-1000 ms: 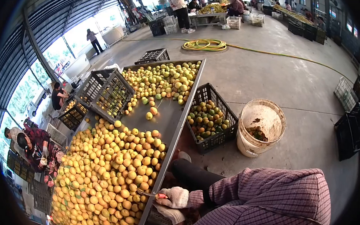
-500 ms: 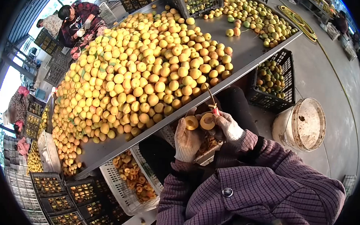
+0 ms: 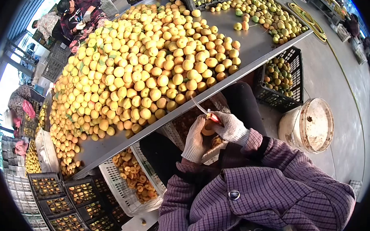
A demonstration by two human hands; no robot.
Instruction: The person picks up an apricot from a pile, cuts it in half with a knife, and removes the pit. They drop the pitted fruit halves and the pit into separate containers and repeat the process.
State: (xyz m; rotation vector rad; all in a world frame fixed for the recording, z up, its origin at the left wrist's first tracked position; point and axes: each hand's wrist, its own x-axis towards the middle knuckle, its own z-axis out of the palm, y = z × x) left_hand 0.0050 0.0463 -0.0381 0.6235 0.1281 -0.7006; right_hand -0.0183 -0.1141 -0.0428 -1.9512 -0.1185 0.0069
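Fingers closed: left hand (image 3: 195, 140) around apricot (image 3: 209, 129), right hand (image 3: 231, 127) gripping knife (image 3: 210, 115), just under table edge (image 3: 159, 123).

tabletop (image 3: 255, 46): heaped yellow fruit (image 3: 145, 71) | floor: black crate (image 3: 277, 104) of greenish fruit, white bucket (image 3: 285, 133) | below tabletop: white basket (image 3: 111, 183), halved fruit
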